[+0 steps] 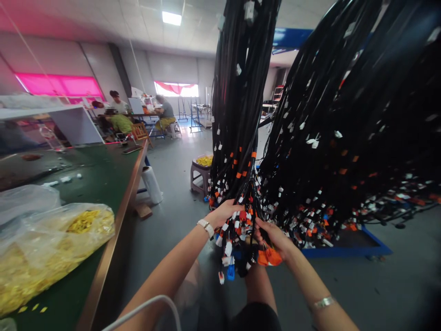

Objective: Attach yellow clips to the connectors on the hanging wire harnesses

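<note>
A thick bundle of black wiring harnesses point(237, 105) hangs down in front of me, banded with orange tape near its lower end. White, orange, red and blue connectors point(231, 271) dangle from its branched wires. My left hand point(225, 214), with a white watch on the wrist, is closed on the bundle's left side, its fingers partly hidden among the wires. On the right side, my right hand point(274, 235) is closed around some of the wires, just above orange connectors point(269, 256). A metal bracelet sits on that wrist.
More harnesses point(320, 138) hang at the right over a blue-framed base point(372, 243). At left, a green-topped table point(113, 170) carries a plastic bag point(86, 223) of yellow parts. A stool point(198, 177) holds more yellow pieces. Several people sit at tables farther back.
</note>
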Demonstrator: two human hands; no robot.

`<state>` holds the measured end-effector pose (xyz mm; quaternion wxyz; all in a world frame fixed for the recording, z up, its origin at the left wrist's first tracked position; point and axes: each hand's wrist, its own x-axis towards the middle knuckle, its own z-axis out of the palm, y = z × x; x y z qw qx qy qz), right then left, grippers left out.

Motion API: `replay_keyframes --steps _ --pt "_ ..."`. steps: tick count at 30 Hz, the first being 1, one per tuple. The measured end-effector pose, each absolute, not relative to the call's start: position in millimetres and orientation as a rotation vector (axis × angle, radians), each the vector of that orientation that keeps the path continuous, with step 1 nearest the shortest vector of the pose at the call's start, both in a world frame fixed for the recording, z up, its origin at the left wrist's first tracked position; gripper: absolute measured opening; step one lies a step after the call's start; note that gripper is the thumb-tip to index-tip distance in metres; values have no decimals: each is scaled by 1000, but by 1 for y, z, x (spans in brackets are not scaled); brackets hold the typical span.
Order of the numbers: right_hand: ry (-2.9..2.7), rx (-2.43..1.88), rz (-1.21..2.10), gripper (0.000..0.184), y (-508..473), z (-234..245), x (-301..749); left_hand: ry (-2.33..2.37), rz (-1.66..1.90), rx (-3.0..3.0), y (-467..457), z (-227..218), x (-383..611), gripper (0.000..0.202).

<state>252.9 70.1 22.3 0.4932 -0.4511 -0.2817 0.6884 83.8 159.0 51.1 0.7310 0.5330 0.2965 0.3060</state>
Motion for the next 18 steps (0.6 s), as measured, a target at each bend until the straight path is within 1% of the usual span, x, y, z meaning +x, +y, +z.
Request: replay_keyframes --steps 3,6,11,14,16,18 --pt "-441 -822 1864 28 69 22 245 691 733 1259 159 48 84 27" --pt "-361 -661 1906 30 70 20 237 761 785 1366 160 45 84 26" --pt "-194 -236 1989 23 68 16 221 882 788 1561 161 47 82 25" --pt "-144 -78 1980 20 67 14 215 967 750 1682 160 52 76 31" --pt "-132 -56 1951 21 66 12 214 1029 715 1764 159 58 65 34" --pt "-130 -73 1921 20 65 11 217 1071 644 1839 157 66 44 32"
